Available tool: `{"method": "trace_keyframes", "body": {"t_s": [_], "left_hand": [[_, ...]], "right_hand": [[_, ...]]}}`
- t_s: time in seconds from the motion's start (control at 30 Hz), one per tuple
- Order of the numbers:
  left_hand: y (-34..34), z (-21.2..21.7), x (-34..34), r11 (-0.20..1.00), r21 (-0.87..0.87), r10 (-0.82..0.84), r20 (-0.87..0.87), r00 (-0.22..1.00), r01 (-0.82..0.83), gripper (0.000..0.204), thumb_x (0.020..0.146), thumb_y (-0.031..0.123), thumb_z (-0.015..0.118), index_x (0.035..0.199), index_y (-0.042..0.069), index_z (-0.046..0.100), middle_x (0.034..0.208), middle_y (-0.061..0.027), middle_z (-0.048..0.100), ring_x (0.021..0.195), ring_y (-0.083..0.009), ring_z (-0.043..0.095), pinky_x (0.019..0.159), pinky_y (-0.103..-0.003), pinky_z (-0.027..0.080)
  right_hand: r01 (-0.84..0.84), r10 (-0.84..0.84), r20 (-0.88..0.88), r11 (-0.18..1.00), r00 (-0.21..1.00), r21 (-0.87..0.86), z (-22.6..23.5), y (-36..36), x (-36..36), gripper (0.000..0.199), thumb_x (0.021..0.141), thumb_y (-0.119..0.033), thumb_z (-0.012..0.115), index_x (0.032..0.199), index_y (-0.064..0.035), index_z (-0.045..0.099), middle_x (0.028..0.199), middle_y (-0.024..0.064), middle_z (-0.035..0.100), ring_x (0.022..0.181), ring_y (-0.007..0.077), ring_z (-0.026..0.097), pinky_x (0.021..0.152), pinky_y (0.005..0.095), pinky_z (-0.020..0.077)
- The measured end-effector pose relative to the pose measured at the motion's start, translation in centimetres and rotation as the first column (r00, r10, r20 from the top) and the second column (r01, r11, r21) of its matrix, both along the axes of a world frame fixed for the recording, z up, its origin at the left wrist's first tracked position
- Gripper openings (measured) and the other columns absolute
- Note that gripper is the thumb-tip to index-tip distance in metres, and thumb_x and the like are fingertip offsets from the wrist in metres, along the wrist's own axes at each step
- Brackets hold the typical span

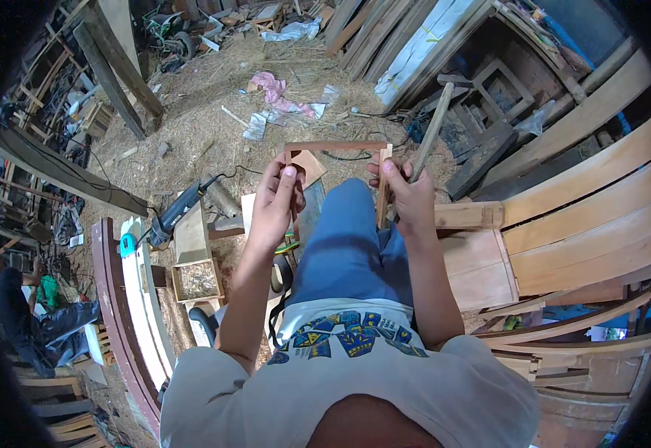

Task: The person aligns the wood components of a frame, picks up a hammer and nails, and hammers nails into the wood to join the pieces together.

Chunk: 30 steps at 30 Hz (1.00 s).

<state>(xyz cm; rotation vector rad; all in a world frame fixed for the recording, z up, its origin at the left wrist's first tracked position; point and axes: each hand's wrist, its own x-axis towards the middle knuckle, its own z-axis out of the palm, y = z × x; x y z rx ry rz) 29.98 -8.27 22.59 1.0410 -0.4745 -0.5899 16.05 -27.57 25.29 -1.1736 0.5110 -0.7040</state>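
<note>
In front of my lap I hold a small wooden frame (337, 146) made of thin strips, with a far bar and two sides. My left hand (275, 200) is closed on its left side, thumb on top. My right hand (409, 196) pinches the right side near the far corner, where a pale end shows. The same hand also holds a long wooden stick (434, 128) pointing away; a short dark crosspiece shows at its far end, like a hammer. My palms and thumbs hide parts of the frame's sides.
To my left lie a corded power tool (178, 213), a turquoise tape measure (128, 244) and a wooden box (197, 279) of shavings. Curved wooden slats (587, 231) stand at right. Pink cloth (272, 89) lies ahead on the shavings-covered floor. Another person (34, 321) sits far left.
</note>
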Motion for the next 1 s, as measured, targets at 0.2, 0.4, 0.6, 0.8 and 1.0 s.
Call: {"method": "trace_keyframes", "body": {"t_s": [0.2, 0.4, 0.6, 0.8, 1.0], "left_hand": [[-0.6, -0.2, -0.2, 0.996, -0.06, 0.067, -0.08, 0.995, -0.072, 0.038, 0.111, 0.028, 0.049, 0.142, 0.005, 0.051, 0.094, 0.0012, 0.053, 0.061, -0.0017, 0.04, 0.054, -0.02, 0.034], [-0.6, 0.5, 1.5, 0.989, -0.08, 0.11, -0.153, 0.982, -0.123, 0.034, 0.112, 0.031, 0.048, 0.129, 0.003, 0.056, 0.093, -0.0003, 0.054, 0.064, -0.0045, 0.042, 0.056, -0.022, 0.037], [-0.3, 0.7, 2.5, 0.976, -0.216, -0.063, -0.259, 0.964, 0.006, 0.045, 0.112, 0.035, 0.044, 0.141, 0.001, 0.047, 0.098, -0.0046, 0.054, 0.069, -0.01, 0.046, 0.06, -0.026, 0.04], [-0.1, 0.0, 2.9, 0.971, -0.234, -0.127, -0.35, 0.928, 0.045, 0.041, 0.113, 0.034, 0.042, 0.145, 0.009, 0.046, 0.096, -0.0042, 0.055, 0.07, -0.0136, 0.048, 0.062, -0.03, 0.043], [0.0, -2.2, 2.5, 0.952, -0.219, -0.286, -0.399, 0.871, 0.213, 0.042, 0.112, 0.048, 0.037, 0.12, 0.011, 0.054, 0.074, -0.0023, 0.049, 0.057, -0.0157, 0.05, 0.053, -0.032, 0.044]], "right_hand": [[-0.012, 0.011, 0.072, 1.0, 0.997, 0.013, -0.6, 0.0, 0.1, 0.033, 0.097, -0.005, 0.07, 0.088, -0.0116, 0.039, 0.103, 0.0137, 0.068, 0.102, 0.0269, 0.074, 0.079, 0.0361, 0.0627], [-0.067, 0.068, -0.035, 0.997, 0.997, 0.029, -1.2, -0.7, -1.3, 0.026, 0.095, -0.009, 0.074, 0.092, -0.0078, 0.048, 0.104, 0.0123, 0.069, 0.098, 0.0236, 0.073, 0.081, 0.0354, 0.0626], [-0.233, 0.234, -0.091, 0.972, 0.968, 0.025, -0.9, -0.2, -1.3, 0.034, 0.097, -0.005, 0.071, 0.105, -0.01, 0.038, 0.117, 0.0217, 0.069, 0.101, 0.0299, 0.074, 0.08, 0.0382, 0.065], [-0.215, 0.215, -0.058, 0.977, 0.975, -0.002, -1.1, 0.2, -1.0, 0.033, 0.097, -0.002, 0.069, 0.106, -0.0085, 0.037, 0.12, 0.0278, 0.067, 0.1, 0.031, 0.074, 0.079, 0.039, 0.0654], [-0.168, 0.168, -0.006, 0.986, 0.986, -0.008, -2.2, -0.1, -0.8, 0.023, 0.098, -0.002, 0.066, 0.108, -0.0023, 0.045, 0.118, 0.0224, 0.068, 0.102, 0.028, 0.073, 0.081, 0.0383, 0.0654]]}}
